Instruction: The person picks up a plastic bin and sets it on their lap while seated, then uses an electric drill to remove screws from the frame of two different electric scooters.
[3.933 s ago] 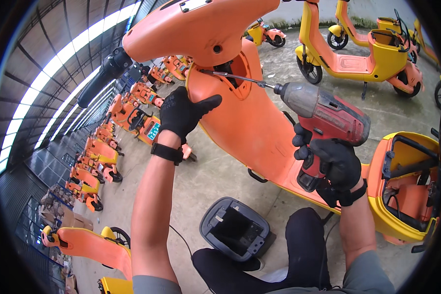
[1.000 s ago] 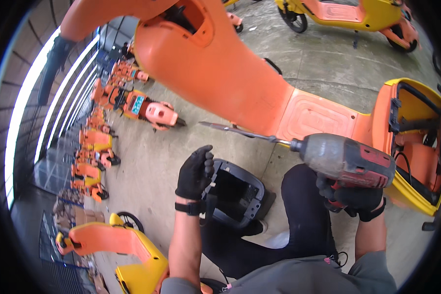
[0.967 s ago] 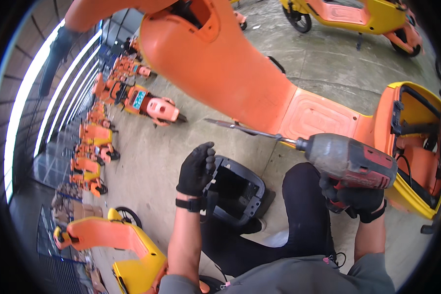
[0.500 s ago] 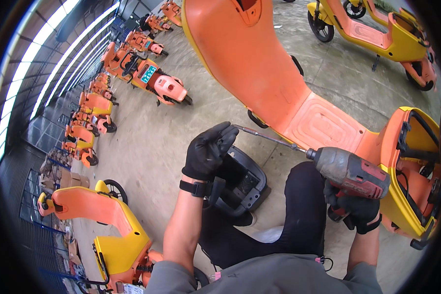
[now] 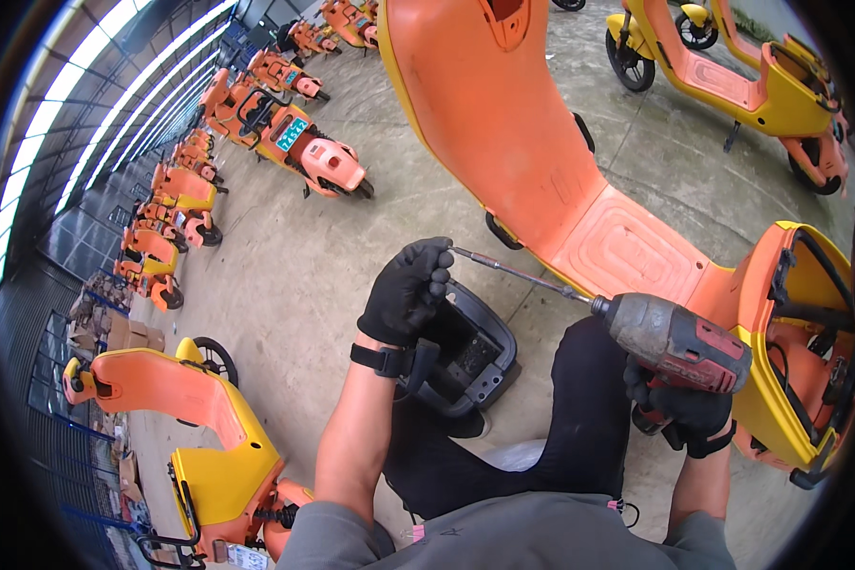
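My gloved right hand (image 5: 674, 404) grips a red and grey power drill (image 5: 679, 342) fitted with a long metal bit (image 5: 527, 275) pointing left. My gloved left hand (image 5: 410, 290) has its fingers closed at the far tip of that bit; whatever small piece may be there is hidden. Beyond them stands an orange scooter (image 5: 489, 123) with its footboard (image 5: 627, 247) and an opened, yellow-edged rear housing (image 5: 798, 342). A dark grey plastic bin (image 5: 484, 370) lies on the floor below my left hand, between it and my knee.
A row of orange and yellow scooters (image 5: 161, 256) lines the left side, with cardboard boxes (image 5: 133, 337) behind. A yellow scooter (image 5: 218, 475) stands at lower left, another (image 5: 722, 104) at upper right. The concrete floor (image 5: 266, 275) runs beneath.
My left hand has left the scooter's front panel and risen to the bit's tip, its fingers closing there. The drill has moved away from the panel's opening. The view has shifted.
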A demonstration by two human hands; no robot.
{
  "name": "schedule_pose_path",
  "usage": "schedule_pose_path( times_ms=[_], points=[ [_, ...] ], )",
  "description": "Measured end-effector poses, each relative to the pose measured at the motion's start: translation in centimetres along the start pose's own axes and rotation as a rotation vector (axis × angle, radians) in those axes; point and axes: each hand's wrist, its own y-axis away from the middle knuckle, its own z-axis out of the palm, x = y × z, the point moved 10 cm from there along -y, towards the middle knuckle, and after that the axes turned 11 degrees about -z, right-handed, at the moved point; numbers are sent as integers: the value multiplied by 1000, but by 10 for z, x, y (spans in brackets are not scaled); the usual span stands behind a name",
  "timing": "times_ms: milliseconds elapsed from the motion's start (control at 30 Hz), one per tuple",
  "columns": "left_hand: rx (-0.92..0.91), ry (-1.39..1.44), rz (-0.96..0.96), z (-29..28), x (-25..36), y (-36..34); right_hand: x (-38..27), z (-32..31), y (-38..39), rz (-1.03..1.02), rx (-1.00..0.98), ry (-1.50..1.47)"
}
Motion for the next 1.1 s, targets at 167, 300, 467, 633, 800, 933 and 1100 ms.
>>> schedule_pose_path(
  times_ms=[167,300,467,633,800,933,1100],
  points=[
    [-50,22,-2,3,6,4,0,1,-1,-21,-54,9],
    [-62,-42,22,6,15,7,3,-1,1,-34,-15,55],
    [7,-23,21,8,20,9,2,2,1,-10,-35,8],
    [-37,-122,22,19,25,17,1,5,1,-1,-53,13],
    [-47,-155,1,19,26,17,-2,11,0,-20,-52,-18],
    [-17,-184,-11,17,25,16,0,16,2,34,-69,-35],
    [-14,-168,-22,19,24,18,0,18,2,33,-79,-38]
  ],
)
